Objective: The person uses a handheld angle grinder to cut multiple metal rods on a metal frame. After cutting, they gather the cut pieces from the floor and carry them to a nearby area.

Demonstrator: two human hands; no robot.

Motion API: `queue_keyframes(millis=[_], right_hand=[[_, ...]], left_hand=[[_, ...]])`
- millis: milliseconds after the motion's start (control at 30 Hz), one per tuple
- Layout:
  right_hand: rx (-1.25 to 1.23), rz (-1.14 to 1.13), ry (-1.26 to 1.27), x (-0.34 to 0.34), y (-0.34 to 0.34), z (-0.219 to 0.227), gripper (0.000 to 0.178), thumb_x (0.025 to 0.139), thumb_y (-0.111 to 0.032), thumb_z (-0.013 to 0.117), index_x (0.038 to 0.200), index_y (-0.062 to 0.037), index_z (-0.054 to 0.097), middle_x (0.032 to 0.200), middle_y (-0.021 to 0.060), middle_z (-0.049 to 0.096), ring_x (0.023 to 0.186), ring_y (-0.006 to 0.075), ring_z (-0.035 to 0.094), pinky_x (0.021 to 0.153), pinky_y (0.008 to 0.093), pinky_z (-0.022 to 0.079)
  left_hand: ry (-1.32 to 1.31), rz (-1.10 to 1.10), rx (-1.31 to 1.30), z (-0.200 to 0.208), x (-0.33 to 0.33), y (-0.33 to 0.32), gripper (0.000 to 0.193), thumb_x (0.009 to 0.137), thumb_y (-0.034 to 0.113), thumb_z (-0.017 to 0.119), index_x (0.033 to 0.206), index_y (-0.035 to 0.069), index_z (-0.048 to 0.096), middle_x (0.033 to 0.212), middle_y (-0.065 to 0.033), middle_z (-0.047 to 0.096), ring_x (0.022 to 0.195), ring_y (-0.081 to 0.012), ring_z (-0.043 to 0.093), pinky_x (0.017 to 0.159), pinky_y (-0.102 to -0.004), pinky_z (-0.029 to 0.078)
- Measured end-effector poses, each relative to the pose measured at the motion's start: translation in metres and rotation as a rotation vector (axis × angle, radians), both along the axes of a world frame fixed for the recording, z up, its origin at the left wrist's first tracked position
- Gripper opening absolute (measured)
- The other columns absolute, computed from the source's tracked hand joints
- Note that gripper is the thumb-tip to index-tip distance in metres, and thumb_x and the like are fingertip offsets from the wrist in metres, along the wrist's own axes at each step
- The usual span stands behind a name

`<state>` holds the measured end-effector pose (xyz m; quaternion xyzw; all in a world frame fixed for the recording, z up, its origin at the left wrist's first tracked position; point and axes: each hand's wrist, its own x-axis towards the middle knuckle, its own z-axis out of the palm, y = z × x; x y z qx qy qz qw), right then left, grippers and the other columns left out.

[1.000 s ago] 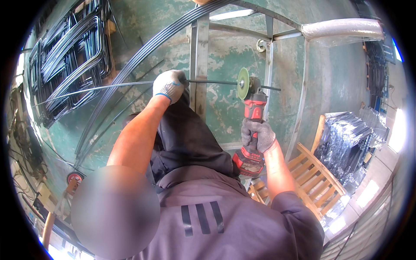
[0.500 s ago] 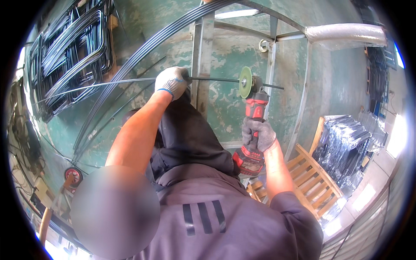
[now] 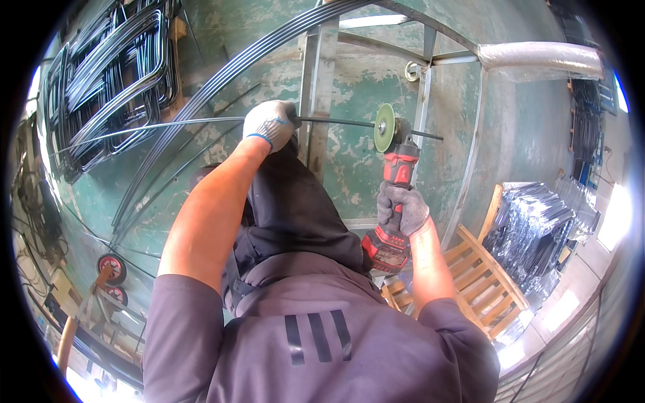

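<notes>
My left hand (image 3: 269, 126), in a pale knit glove, is closed around a long thin dark metal rod (image 3: 336, 121). The rod runs far out to the left and ends a little past the grinder on the right. In a grey glove, my right hand (image 3: 405, 207) grips the body of a red and black cordless angle grinder (image 3: 400, 169). Its green disc (image 3: 385, 127) stands upright at the rod, near the rod's right end. Whether disc and rod touch I cannot tell. No sparks show.
A metal frame (image 3: 317, 84) stands ahead, with several curved rods (image 3: 248, 55) lying across it. Bent tubular frames (image 3: 114, 74) are piled at far left. A wrapped roll (image 3: 541, 59) is at far right, above a wooden pallet (image 3: 487, 282) and wrapped stock (image 3: 531, 228). Wheels (image 3: 113, 269) show lower left.
The whole view has shifted slightly, and my left sleeve now shows where a blurred patch was. Both hands keep their grips; grinder and rod hold nearly the same place relative to each other.
</notes>
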<state>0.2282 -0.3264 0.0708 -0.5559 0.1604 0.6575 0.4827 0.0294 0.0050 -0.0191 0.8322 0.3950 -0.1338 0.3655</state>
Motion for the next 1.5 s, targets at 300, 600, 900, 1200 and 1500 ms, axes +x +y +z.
queue_keyframes(millis=[300,600,900,1200,1500], right_hand=[[-0.008,0.015,-0.022,-0.0002,0.0014,-0.0006,0.017,0.1,-0.02,0.076,0.105,-0.0083,0.065,0.078,0.0027,0.06,0.062,0.0177,0.062,0.059,0.0377,0.054],[-0.02,0.032,-0.035,-0.0006,0.0018,-0.0017,0.016,0.099,-0.02,0.076,0.105,-0.0089,0.065,0.078,0.002,0.06,0.063,0.0172,0.062,0.059,0.0374,0.054],[-0.028,0.03,-0.044,-0.0018,0.0034,0.0001,0.018,0.1,-0.021,0.077,0.105,-0.009,0.066,0.078,0.0021,0.06,0.062,0.0173,0.062,0.059,0.0375,0.054],[-0.047,0.043,-0.059,-0.0032,0.0048,0.0008,0.018,0.101,-0.022,0.077,0.106,-0.0091,0.065,0.078,0.002,0.06,0.062,0.017,0.062,0.059,0.0377,0.054],[-0.068,0.057,-0.097,-0.0056,0.0088,0.0042,0.015,0.1,-0.019,0.074,0.1,-0.0091,0.063,0.078,0.0018,0.057,0.062,0.017,0.059,0.058,0.0366,0.051]], left_hand=[[-0.016,0.004,0.0,0.0002,0.0,-0.0005,0.021,0.098,0.029,0.074,0.11,0.014,0.082,0.112,-0.0188,0.081,0.114,-0.0436,0.075,0.097,-0.0516,0.059],[0.011,-0.001,0.003,-0.0008,0.0,-0.0003,0.021,0.098,0.029,0.074,0.111,0.014,0.083,0.113,-0.0179,0.081,0.115,-0.0434,0.075,0.098,-0.0512,0.059],[-0.013,-0.016,0.026,-0.0041,-0.0014,-0.0002,0.021,0.099,0.03,0.074,0.11,0.015,0.083,0.112,-0.0173,0.081,0.115,-0.0431,0.075,0.097,-0.0515,0.06],[-0.01,-0.035,0.014,-0.0013,-0.0018,0.0009,0.021,0.098,0.03,0.074,0.11,0.015,0.083,0.111,-0.0187,0.08,0.113,-0.0443,0.075,0.096,-0.0524,0.059],[-0.017,-0.048,-0.008,-0.0005,-0.0024,0.0026,0.021,0.097,0.03,0.074,0.109,0.015,0.083,0.11,-0.0193,0.081,0.111,-0.0439,0.075,0.095,-0.0531,0.06]])
